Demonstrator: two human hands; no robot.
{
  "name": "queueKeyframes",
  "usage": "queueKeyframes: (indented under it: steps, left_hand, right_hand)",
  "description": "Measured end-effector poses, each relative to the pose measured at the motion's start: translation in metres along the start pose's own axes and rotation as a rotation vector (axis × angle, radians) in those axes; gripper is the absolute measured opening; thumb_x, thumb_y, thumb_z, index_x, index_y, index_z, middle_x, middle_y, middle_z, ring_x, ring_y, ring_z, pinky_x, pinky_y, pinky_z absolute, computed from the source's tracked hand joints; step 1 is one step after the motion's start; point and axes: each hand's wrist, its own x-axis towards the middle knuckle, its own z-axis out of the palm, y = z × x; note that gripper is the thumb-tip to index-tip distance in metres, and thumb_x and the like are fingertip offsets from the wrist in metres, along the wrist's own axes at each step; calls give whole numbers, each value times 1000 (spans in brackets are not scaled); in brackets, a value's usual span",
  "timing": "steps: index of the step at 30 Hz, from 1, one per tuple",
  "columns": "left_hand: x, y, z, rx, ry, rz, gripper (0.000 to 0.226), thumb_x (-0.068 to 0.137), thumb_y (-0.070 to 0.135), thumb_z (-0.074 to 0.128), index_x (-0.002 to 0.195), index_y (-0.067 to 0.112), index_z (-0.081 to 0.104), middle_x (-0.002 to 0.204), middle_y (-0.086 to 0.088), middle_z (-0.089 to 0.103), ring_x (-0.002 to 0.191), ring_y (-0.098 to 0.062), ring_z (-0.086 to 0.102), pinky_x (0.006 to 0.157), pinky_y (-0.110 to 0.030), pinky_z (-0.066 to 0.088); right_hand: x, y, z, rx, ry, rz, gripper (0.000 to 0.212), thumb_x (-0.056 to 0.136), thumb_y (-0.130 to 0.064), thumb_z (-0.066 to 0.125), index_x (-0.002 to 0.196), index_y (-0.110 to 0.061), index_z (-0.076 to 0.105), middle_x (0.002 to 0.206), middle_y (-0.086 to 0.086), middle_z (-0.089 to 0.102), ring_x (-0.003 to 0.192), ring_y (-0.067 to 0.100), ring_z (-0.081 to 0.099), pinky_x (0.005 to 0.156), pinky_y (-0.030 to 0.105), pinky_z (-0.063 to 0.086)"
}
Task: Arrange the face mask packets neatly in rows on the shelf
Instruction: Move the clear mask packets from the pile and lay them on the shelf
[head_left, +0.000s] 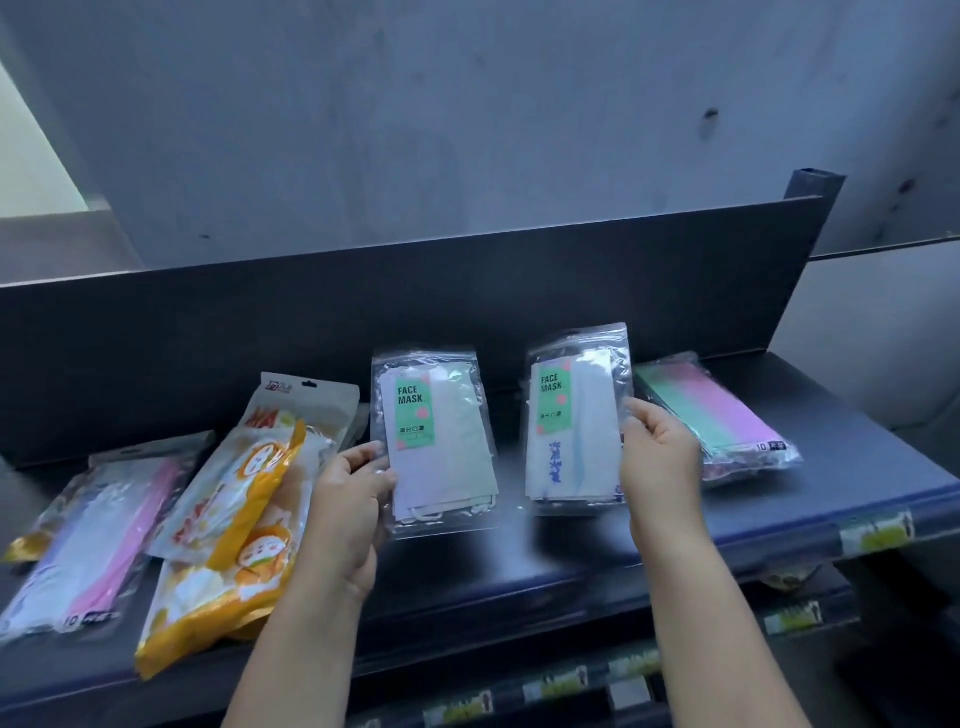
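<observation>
Two clear packets with green "FACE MASK" labels stand nearly upright above the dark shelf (519, 571). My left hand (348, 499) grips the left edge of the left packet (441, 441). My right hand (660, 457) holds the right edge of the right packet (576, 426). A pink and green mask packet (722, 415) lies flat at the right. At the left lie orange cartoon packets (228, 525) piled on each other and a pink and white packet (98, 540).
The shelf's dark back panel (363, 301) rises behind the packets, with a grey wall above. Yellow price labels (878, 535) run along the shelf's front edge, and lower shelves with more labels (561, 680) show below.
</observation>
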Motion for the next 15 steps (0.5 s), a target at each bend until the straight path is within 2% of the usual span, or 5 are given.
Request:
queueKeyframes:
  steps: [3, 5, 8, 11, 15]
  left_hand:
    - [2, -2, 8, 0, 11, -11, 21, 106, -6, 47, 111, 12, 56, 111, -16, 76, 88, -27, 78, 50, -30, 61]
    - [4, -6, 20, 22, 5, -7, 23, 104, -7, 48, 114, 12, 57, 108, -14, 77, 79, -23, 77, 53, -31, 58]
    - [4, -15, 43, 51, -15, -10, 25, 102, -7, 49, 113, 13, 58, 100, -11, 79, 76, -26, 74, 62, -35, 52]
    - [-1, -25, 68, 75, -33, -25, 24, 100, -8, 50, 114, 10, 58, 96, -12, 80, 73, -28, 70, 62, -34, 52]
    - [-6, -36, 107, 66, -47, -40, 25, 97, -11, 52, 116, 4, 60, 104, -17, 76, 75, -28, 73, 64, -40, 60]
  right_hand:
    - [0, -6, -11, -46, 60, -29, 29, 101, -18, 52, 85, -31, 72, 81, -14, 73, 86, 14, 63, 88, 42, 55]
    - [4, -8, -19, -50, 87, -40, 28, 101, -13, 51, 87, -24, 73, 86, -13, 74, 93, 17, 66, 94, 43, 55]
    - [16, -11, -29, -72, 114, -53, 30, 101, -15, 51, 118, -23, 75, 112, -9, 75, 112, 23, 68, 104, 48, 54]
    - [30, -14, -42, -98, 131, -66, 37, 99, -20, 48, 128, -24, 71, 126, -5, 73, 118, 25, 66, 105, 51, 53]
    - [45, -21, -64, -133, 198, -158, 35, 108, -19, 46, 133, -20, 69, 121, -9, 70, 112, 17, 61, 95, 33, 47]
